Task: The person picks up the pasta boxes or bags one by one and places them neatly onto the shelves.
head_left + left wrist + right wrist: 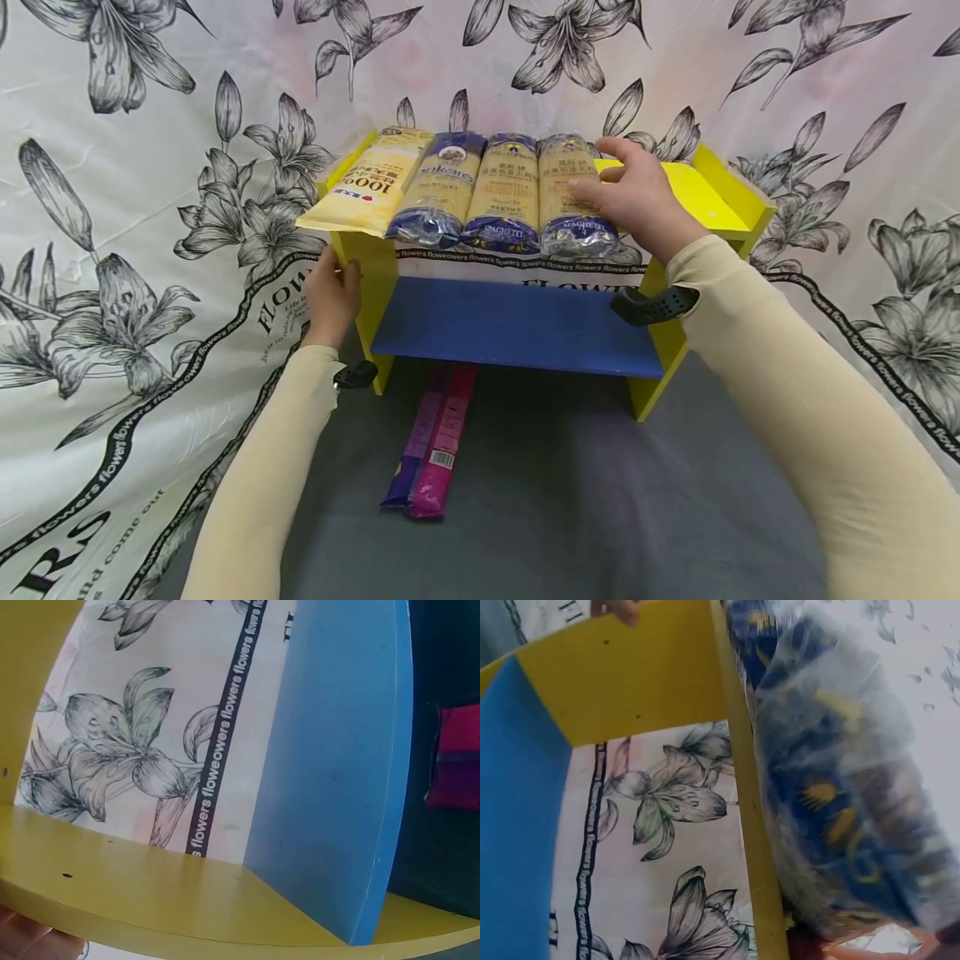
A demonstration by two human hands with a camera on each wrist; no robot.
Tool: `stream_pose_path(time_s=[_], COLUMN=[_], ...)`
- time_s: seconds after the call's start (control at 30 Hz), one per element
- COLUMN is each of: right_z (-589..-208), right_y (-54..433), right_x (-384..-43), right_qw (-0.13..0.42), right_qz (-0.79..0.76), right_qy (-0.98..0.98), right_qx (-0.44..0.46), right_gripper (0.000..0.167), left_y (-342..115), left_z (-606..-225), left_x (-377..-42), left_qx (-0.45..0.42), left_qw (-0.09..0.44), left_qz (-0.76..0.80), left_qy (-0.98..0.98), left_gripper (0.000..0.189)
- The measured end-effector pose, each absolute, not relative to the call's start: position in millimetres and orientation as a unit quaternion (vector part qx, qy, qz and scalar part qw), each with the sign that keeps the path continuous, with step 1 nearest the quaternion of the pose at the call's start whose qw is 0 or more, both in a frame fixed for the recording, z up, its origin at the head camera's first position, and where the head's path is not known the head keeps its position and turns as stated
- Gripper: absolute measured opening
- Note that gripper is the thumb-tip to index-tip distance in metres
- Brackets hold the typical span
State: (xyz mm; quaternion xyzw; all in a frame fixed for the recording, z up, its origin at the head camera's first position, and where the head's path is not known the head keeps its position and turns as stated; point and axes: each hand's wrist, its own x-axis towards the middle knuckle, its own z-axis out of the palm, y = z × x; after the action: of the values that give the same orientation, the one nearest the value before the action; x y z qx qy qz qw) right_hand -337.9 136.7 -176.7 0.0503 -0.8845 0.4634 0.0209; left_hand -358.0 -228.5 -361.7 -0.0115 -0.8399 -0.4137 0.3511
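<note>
A yellow-and-blue toy-like shelf unit holds several packs in a row on its top board point(693, 196). From the left lie a cream-yellow pack point(371, 179), a blue-ended pasta pack point(442, 179) and two spaghetti packs point(504, 187), the rightmost spaghetti pack point(567, 179) included. My right hand point(637, 192) rests against the right side of that last pack, thumb over its top and fingers extended. Its blue end looms blurred in the right wrist view. My left hand point(330, 292) grips the yellow left side panel point(377, 287), only partly visible in the left wrist view.
A blue lower board point(517, 325) spans between the side panels. Beneath it, on the grey cloth point(570, 500), lie a purple packet point(420, 437) and a pink packet point(446, 442) side by side. Flower-printed fabric point(112, 275) hangs behind and at the sides.
</note>
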Motion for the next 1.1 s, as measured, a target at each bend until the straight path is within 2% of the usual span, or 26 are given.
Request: stream_pose_path(time_s=[0.2, 0.4, 0.57, 0.73, 1.1], right_z=[-174, -188, -204, -211, -214], right_y=[142, 152, 159, 159, 155], right_x=[-324, -306, -295, -294, -304], right_qw=[0.026, 0.025, 0.057, 0.082, 0.090], right_qz=[0.376, 0.301, 0.277, 0.277, 0.288], right_qy=[-0.921, -0.936, -0.933, -0.929, -0.924], right_qx=[0.102, 0.178, 0.222, 0.230, 0.236], right_gripper=[0.080, 0.072, 0.065, 0.064, 0.063], left_y=[-230, -230, -230, -230, -229], left_z=[-361, -361, -361, -360, -362], left_x=[-358, -357, -359, -359, -358], left_qx=[-0.012, -0.011, -0.022, -0.020, -0.012], left_qw=[0.357, 0.350, 0.369, 0.361, 0.345], left_qz=[-0.411, -0.409, -0.400, -0.408, -0.417], left_qy=[-0.839, -0.842, -0.839, -0.838, -0.841], left_gripper=[0.025, 0.026, 0.026, 0.027, 0.027])
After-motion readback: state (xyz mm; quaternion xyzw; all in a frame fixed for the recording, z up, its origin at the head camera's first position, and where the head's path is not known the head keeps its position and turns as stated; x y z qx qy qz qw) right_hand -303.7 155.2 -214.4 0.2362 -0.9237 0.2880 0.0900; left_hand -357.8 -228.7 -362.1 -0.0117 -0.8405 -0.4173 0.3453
